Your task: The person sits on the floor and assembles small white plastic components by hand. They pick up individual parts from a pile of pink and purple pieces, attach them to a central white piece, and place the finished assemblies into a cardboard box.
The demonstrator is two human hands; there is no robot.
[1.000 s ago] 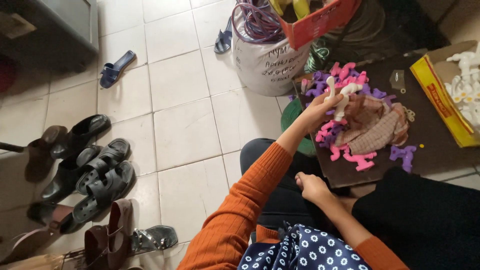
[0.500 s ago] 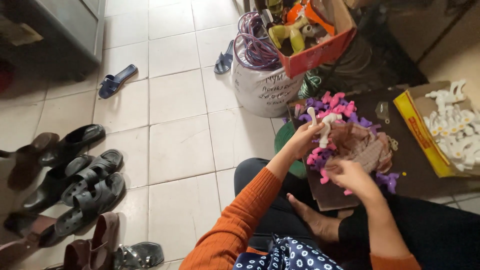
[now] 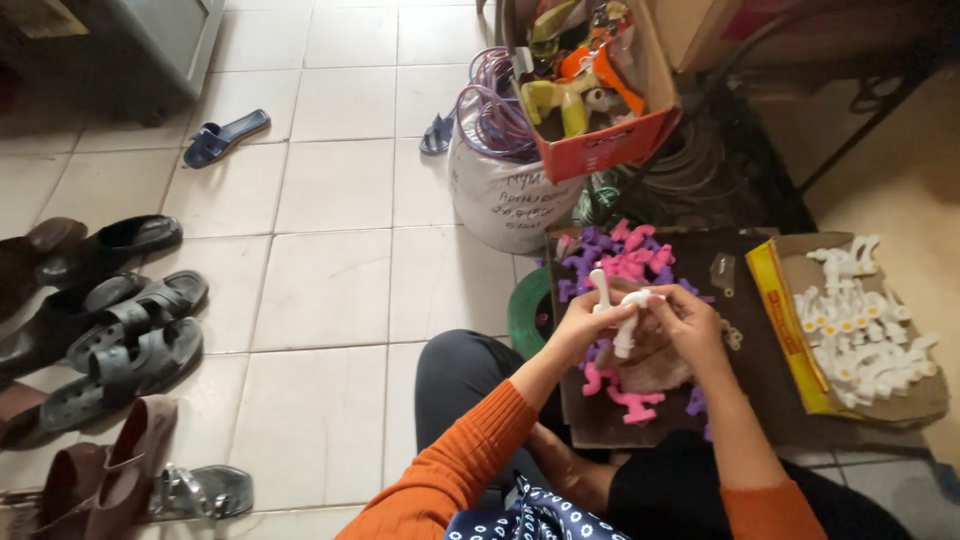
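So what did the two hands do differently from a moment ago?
The right hand came up from the lap to the board and took hold of the white plastic tap-shaped piece that the left hand already held; both now grip it together above the pile of pink and purple plastic handles. The flat cardboard box of white plastic pieces and the sandals on the tiled floor stayed put.

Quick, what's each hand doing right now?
Left hand: closed on the white plastic tap.
Right hand: closed on the same white plastic tap.
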